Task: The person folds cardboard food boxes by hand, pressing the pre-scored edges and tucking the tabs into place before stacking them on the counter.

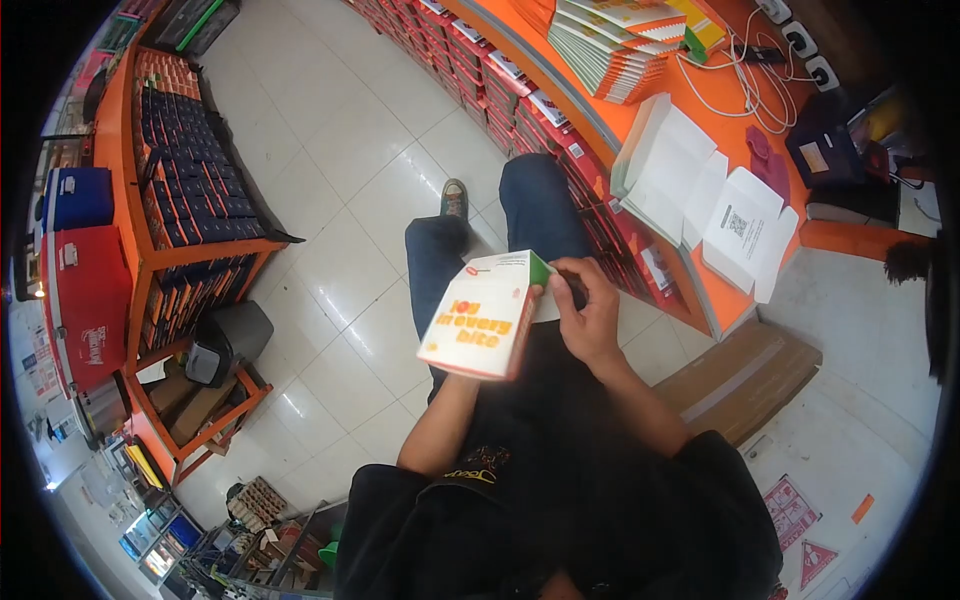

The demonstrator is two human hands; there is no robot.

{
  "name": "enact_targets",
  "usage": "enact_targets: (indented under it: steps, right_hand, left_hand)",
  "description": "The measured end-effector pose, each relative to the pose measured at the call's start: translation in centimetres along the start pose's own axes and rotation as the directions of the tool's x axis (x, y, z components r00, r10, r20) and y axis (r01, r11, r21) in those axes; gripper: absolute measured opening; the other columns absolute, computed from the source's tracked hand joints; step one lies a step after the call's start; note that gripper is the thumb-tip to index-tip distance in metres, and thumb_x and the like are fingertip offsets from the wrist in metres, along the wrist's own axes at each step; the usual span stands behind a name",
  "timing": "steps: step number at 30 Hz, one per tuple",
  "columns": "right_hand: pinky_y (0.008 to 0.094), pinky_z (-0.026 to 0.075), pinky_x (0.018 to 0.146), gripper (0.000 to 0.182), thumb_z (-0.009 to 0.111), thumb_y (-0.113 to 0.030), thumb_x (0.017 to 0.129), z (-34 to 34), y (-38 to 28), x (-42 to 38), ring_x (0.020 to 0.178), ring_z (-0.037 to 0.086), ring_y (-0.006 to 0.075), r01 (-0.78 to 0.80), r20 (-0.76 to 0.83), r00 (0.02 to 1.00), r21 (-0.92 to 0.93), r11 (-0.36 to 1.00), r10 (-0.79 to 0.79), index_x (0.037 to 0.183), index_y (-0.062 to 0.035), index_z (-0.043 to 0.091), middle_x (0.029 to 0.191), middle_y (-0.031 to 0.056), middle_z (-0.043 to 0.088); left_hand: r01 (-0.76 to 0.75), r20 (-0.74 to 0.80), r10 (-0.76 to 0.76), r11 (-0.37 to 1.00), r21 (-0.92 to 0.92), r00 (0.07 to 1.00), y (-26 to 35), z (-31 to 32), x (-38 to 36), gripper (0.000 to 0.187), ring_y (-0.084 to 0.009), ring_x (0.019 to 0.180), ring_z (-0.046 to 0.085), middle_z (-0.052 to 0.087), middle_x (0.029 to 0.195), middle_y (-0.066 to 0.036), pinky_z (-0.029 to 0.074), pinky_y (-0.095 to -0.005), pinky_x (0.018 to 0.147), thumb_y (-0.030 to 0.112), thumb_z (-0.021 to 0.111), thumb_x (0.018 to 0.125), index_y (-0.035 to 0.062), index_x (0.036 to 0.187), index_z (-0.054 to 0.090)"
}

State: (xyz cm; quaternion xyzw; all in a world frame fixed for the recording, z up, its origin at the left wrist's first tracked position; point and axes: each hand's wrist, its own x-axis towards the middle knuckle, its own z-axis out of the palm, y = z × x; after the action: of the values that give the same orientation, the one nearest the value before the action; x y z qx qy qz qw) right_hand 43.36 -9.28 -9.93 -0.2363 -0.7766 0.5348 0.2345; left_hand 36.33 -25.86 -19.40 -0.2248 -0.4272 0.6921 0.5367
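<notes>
White carton (477, 322), yellow-orange "joy in every bite" lettering, green at one end, held over the lap, beside the orange worktop (622, 122). Right hand (590, 308) partly curled, fingers at the green end; left hand mostly hidden behind carton, its opening impossible to tell.

White tile flr (335, 210) w/ glare; orange shelf unit (133, 200) on L, orange counter (735, 125) upper R.
</notes>
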Motion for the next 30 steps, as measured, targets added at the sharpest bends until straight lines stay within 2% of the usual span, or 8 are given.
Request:
enact_targets:
  steps: [7,10,19,20,21,24,28,30]
  right_hand:
    - [0.0321,0.051,0.080,0.012,0.064,-0.008,0.092,-1.0,0.5,1.6,0.088,0.065,0.0234,-0.061,0.176,0.984,0.203,0.977,0.025,0.096,0.0027,0.065,0.098,0.0139,0.063]
    - [0.0323,0.050,0.082,0.009,0.065,-0.006,0.090,-1.8,-0.4,2.0,0.092,0.065,0.0231,-0.014,0.234,0.972,0.078,0.997,-0.005,0.095,0.0023,0.065,0.098,0.0136,0.063]
    - [0.0321,0.049,0.076,0.005,0.068,0.000,0.084,-2.3,-1.0,2.0,0.085,0.063,0.0214,0.100,0.178,0.980,-0.093,0.991,-0.083,0.088,0.0007,0.065,0.092,0.0113,0.063]
    - [0.0321,0.049,0.076,0.005,0.068,0.000,0.084,-2.0,-0.9,1.8,0.085,0.063,0.0214,0.102,0.180,0.980,-0.090,0.991,-0.084,0.088,0.0007,0.065,0.092,0.0113,0.063]
    - [0.0313,0.049,0.076,0.005,0.069,0.000,0.084,-1.7,-0.7,1.3,0.085,0.063,0.0203,0.038,0.126,0.991,-0.013,0.999,-0.036,0.088,0.0006,0.065,0.092,0.0108,0.063]
    - [0.0297,0.048,0.075,0.006,0.069,-0.001,0.084,-1.5,-0.7,1.5,0.085,0.062,0.0183,-0.034,0.081,0.996,0.085,0.996,0.027,0.088,0.0003,0.065,0.092,0.0100,0.063]
    - [0.0276,0.047,0.074,0.006,0.070,-0.003,0.086,-2.1,-1.0,1.9,0.087,0.061,0.0154,-0.033,0.138,0.990,0.124,0.992,0.015,0.090,0.0001,0.066,0.094,0.0085,0.062]
    - [0.0268,0.046,0.074,0.006,0.070,-0.004,0.086,-2.1,-0.1,2.0,0.088,0.060,0.0142,-0.067,0.169,0.985,0.211,0.975,0.031,0.091,-0.0004,0.067,0.096,0.0076,0.062]
  left_hand:
    - [-0.011,-0.017,0.010,0.995,-0.101,1.000,1.6,-0.9,-0.5,0.067,-0.0402,0.144,0.027,0.013,0.160,-0.024,0.036,-0.0476,0.112,0.049,0.025,0.106,0.0087,0.156,0.010]
    - [0.057,-0.086,-0.057,0.998,-0.006,0.995,-1.4,2.4,1.5,0.066,-0.0377,0.137,0.042,0.023,0.156,-0.025,0.045,-0.0451,0.106,0.049,0.026,0.106,0.0050,0.154,0.016]
    - [0.006,-0.161,0.013,0.994,0.111,0.987,0.5,0.0,0.6,0.072,-0.0368,0.145,0.026,0.012,0.160,-0.025,0.032,-0.0475,0.116,0.052,0.026,0.104,0.0047,0.155,0.007]
    - [-0.003,-0.038,0.005,0.999,0.040,0.999,-0.1,-0.8,1.0,0.074,-0.0360,0.147,0.022,0.009,0.160,-0.024,0.029,-0.0480,0.117,0.054,0.027,0.104,0.0064,0.156,0.006]
    - [-0.003,0.087,0.006,0.999,-0.032,0.996,-0.5,-1.1,1.2,0.076,-0.0352,0.148,0.018,0.007,0.161,-0.023,0.027,-0.0484,0.118,0.056,0.028,0.103,0.0081,0.157,0.005]
    - [0.003,-0.022,-0.011,0.948,-0.320,1.000,-2.1,0.5,1.8,0.077,-0.0347,0.150,0.012,0.004,0.162,-0.022,0.025,-0.0500,0.119,0.060,0.028,0.101,0.0118,0.157,0.003]
    - [-0.093,-0.023,0.090,0.983,-0.156,0.996,-2.2,-0.2,1.3,0.081,-0.0350,0.150,0.005,-0.001,0.162,-0.020,0.020,-0.0514,0.120,0.065,0.027,0.099,0.0149,0.157,0.001]
    - [0.045,-0.013,-0.049,0.975,-0.216,0.999,-2.1,0.5,1.3,0.084,-0.0348,0.150,0.006,-0.003,0.163,-0.018,0.021,-0.0507,0.120,0.068,0.026,0.097,0.0152,0.158,0.001]
